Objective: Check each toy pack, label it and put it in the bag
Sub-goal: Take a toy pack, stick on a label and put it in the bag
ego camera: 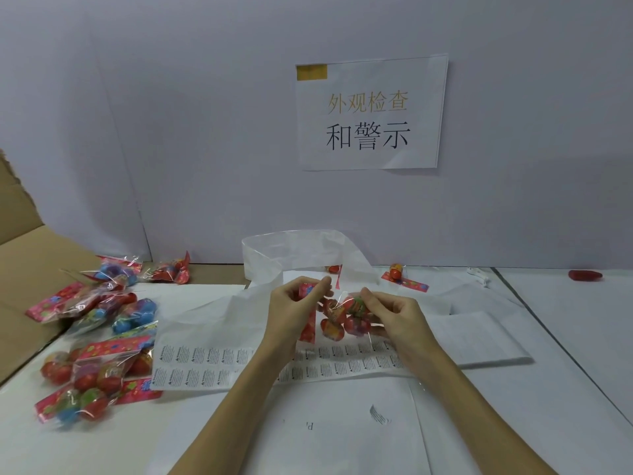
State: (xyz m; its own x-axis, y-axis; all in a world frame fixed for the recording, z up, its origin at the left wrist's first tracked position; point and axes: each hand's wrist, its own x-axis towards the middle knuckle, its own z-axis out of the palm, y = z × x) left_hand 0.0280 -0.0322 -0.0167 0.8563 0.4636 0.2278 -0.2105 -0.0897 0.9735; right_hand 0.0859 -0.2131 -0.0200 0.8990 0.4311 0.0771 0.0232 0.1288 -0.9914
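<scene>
Left hand (pixel 297 305) pinches red header card of toy pack (pixel 337 317); right hand (pixel 388 315) grips clear pouch end. Pack held above label sheet (pixel 239 363), in front of white bag (pixel 294 258). More packs (pixel 92 341) piled at left by cardboard box (pixel 24 269).

I am holding both forearms forward, converging toward twelve o'clock. My left hand (pixel 296 303) is pinching with curled fingers at eleven o'clock; my right hand (pixel 390 311) is gripping, fingers curled, at one o'clock.
</scene>
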